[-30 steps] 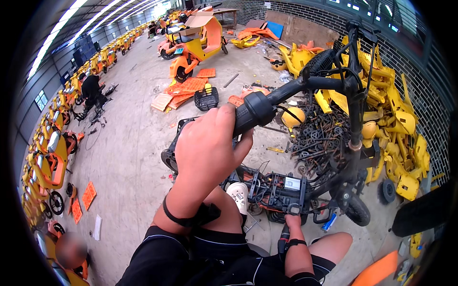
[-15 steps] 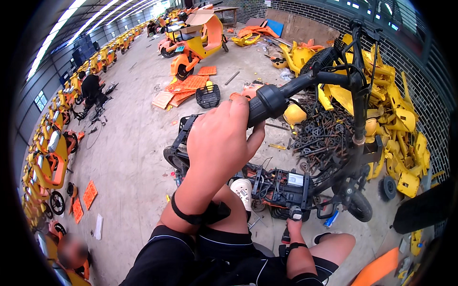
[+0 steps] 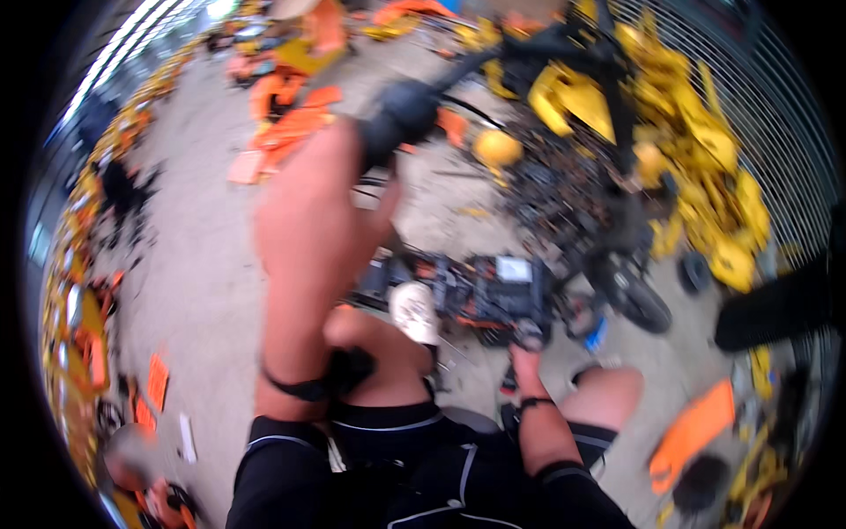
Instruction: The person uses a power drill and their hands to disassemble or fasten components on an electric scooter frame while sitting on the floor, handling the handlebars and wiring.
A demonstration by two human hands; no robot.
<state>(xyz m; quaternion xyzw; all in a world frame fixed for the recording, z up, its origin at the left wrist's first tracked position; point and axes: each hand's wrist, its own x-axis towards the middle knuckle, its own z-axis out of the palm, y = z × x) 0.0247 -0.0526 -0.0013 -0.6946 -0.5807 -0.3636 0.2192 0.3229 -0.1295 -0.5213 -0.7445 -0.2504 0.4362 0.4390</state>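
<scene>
My left hand [image 3: 310,207] is raised high, its fingers wrapped round the black grip of a scooter handlebar [image 3: 407,113]. The handlebar runs from that grip to the dark steering column [image 3: 621,115] on the right. Low in front of me lies the stripped scooter frame [image 3: 504,295], black with orange parts and a silver box. My right hand [image 3: 526,361] is closed round a cordless power driver [image 3: 529,335] against the near side of the frame. Blur hides the driver's tip and whatever it touches. The front wheel [image 3: 639,298] is at the right end of the frame.
Yellow plastic panels [image 3: 705,167] are heaped at the right, beside a pile of dark metal parts [image 3: 564,194]. Orange panels [image 3: 295,132] lie on the floor ahead. A row of scooters [image 3: 79,309] lines the left. Another person [image 3: 132,458] is at the lower left.
The whole view has shifted and blurred. My left hand and the handlebar grip now appear farther left and higher. The right hand still holds the driver by the frame.
</scene>
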